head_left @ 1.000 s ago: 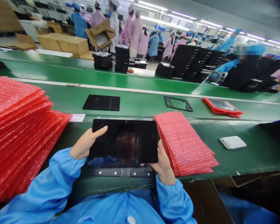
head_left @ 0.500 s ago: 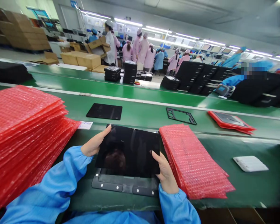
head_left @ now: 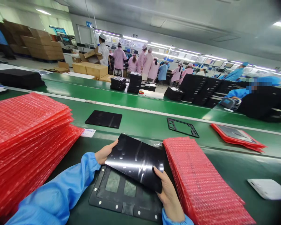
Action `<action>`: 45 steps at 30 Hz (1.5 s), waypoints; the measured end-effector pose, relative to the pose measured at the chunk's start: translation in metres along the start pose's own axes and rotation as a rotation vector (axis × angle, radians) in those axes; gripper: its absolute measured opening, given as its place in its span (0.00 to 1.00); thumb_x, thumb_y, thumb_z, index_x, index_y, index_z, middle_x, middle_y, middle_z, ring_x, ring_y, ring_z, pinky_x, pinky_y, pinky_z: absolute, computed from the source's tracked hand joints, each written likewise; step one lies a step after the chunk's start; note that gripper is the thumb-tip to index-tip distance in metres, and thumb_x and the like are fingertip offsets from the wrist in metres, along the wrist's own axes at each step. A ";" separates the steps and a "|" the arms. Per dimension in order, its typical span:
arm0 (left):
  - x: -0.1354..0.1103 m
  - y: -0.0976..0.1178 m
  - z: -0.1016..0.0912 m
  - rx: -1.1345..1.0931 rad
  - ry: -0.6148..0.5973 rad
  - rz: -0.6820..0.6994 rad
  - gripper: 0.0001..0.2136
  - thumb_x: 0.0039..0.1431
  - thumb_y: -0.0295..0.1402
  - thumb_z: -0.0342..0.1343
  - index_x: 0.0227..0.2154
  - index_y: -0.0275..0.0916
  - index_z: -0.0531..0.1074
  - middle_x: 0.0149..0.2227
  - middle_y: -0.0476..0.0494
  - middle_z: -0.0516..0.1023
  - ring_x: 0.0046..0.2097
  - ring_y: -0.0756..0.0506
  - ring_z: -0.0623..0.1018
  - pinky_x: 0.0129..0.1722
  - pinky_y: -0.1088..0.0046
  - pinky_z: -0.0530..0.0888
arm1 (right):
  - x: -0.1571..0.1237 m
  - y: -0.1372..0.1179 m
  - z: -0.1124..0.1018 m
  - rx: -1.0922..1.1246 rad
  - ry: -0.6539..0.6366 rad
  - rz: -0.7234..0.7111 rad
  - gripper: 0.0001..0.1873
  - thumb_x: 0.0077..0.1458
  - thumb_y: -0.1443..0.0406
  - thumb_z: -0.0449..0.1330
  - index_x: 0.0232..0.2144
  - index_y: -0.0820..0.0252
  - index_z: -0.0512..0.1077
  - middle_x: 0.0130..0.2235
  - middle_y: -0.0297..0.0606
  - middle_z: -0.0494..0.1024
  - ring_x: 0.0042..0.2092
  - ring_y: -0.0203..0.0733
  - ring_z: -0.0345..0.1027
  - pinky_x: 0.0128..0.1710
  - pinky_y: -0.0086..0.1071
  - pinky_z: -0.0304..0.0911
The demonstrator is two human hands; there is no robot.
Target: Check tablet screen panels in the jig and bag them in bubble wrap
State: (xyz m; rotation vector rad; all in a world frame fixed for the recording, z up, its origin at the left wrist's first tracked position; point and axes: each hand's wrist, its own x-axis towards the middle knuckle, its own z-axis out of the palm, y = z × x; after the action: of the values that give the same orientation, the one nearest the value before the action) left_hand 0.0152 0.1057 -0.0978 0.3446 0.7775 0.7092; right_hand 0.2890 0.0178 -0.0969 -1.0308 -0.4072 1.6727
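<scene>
Panel (head_left: pixel 136 160), tilted, gripped between both hands (head_left: pixel 168 191)

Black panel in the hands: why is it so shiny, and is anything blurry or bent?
Head view: white glare streaks the black panel, probably a reflection; at that view's right edge, the white device looks stretched and soft; in its background, the strip lights slope.

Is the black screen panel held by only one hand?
No, the left hand holds one end of the black screen panel and the right hand holds the other.
</scene>
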 end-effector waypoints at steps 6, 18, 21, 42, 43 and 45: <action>-0.002 0.000 0.003 0.039 0.028 -0.034 0.24 0.63 0.48 0.49 0.45 0.29 0.75 0.30 0.37 0.83 0.30 0.41 0.82 0.34 0.69 0.78 | 0.007 0.002 -0.002 0.029 -0.004 0.034 0.32 0.46 0.67 0.70 0.54 0.57 0.70 0.44 0.39 0.82 0.47 0.51 0.76 0.48 0.41 0.71; -0.003 -0.001 0.001 0.043 0.019 -0.018 0.22 0.64 0.45 0.49 0.42 0.28 0.76 0.30 0.36 0.83 0.29 0.43 0.82 0.35 0.69 0.78 | 0.008 0.003 -0.004 0.012 -0.021 0.034 0.34 0.48 0.68 0.69 0.58 0.55 0.66 0.47 0.39 0.81 0.49 0.49 0.75 0.51 0.41 0.69; -0.003 -0.001 0.003 0.051 0.020 -0.017 0.22 0.63 0.45 0.50 0.41 0.28 0.76 0.30 0.36 0.83 0.29 0.43 0.82 0.35 0.69 0.78 | 0.009 0.003 -0.005 0.016 -0.006 0.046 0.34 0.48 0.67 0.69 0.58 0.56 0.67 0.46 0.39 0.82 0.49 0.49 0.75 0.51 0.41 0.69; -0.004 -0.001 0.004 0.069 0.032 -0.022 0.21 0.63 0.46 0.50 0.38 0.29 0.77 0.29 0.37 0.83 0.29 0.44 0.82 0.34 0.71 0.78 | 0.010 0.003 -0.006 0.008 -0.010 0.040 0.31 0.46 0.65 0.71 0.54 0.57 0.72 0.49 0.39 0.80 0.49 0.50 0.75 0.51 0.41 0.69; -0.003 -0.001 0.004 0.067 0.030 -0.024 0.21 0.63 0.46 0.50 0.38 0.29 0.77 0.30 0.36 0.83 0.29 0.44 0.82 0.34 0.71 0.78 | 0.010 0.003 -0.006 0.006 -0.011 0.037 0.30 0.46 0.65 0.70 0.53 0.57 0.72 0.49 0.39 0.80 0.49 0.50 0.75 0.51 0.40 0.69; -0.003 -0.001 0.003 0.063 0.028 -0.025 0.22 0.63 0.46 0.50 0.39 0.29 0.77 0.30 0.36 0.83 0.29 0.43 0.82 0.34 0.71 0.78 | 0.009 0.003 -0.005 0.004 -0.019 0.031 0.28 0.47 0.65 0.70 0.52 0.57 0.73 0.49 0.39 0.80 0.49 0.50 0.75 0.50 0.40 0.69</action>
State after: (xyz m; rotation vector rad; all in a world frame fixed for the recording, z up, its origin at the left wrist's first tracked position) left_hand 0.0164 0.1030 -0.0944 0.3816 0.8304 0.6680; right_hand 0.2908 0.0234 -0.1056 -1.0232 -0.4022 1.7114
